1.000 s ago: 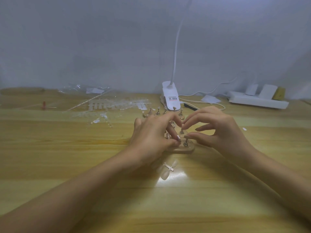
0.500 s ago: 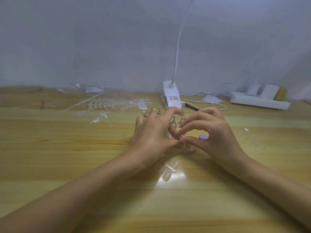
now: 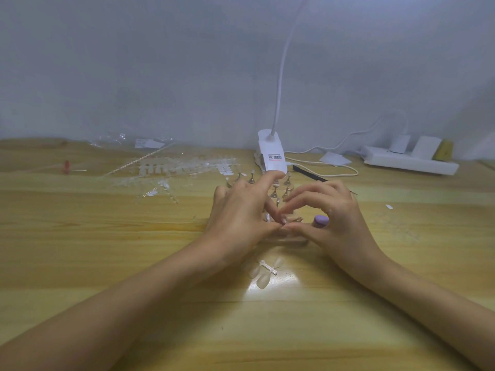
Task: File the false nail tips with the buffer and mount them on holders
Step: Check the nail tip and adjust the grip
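From my head view, my left hand (image 3: pixel 241 210) and right hand (image 3: pixel 337 218) meet fingertip to fingertip over the middle of the bench (image 3: pixel 107 263). I bring them together there because the holders (image 3: pixel 273 194) stand just beyond my fingers, and seating a tip takes both hands close in. My left thumb and a curled finger pinch at the meeting spot with the forefinger stretched toward the back edge. What they pinch is too small to make out, so I cannot tell whether a tip is in it. My right fingers are curled, with a purple piece (image 3: pixel 321 220) tucked under them that I take for the buffer, kept in hand for the next filing. A sprue of nail tips (image 3: pixel 263 271) lies just nearer the front edge, between my wrists and within easy reach. More clear tip strips (image 3: pixel 182 167) lie toward the back left, well apart.
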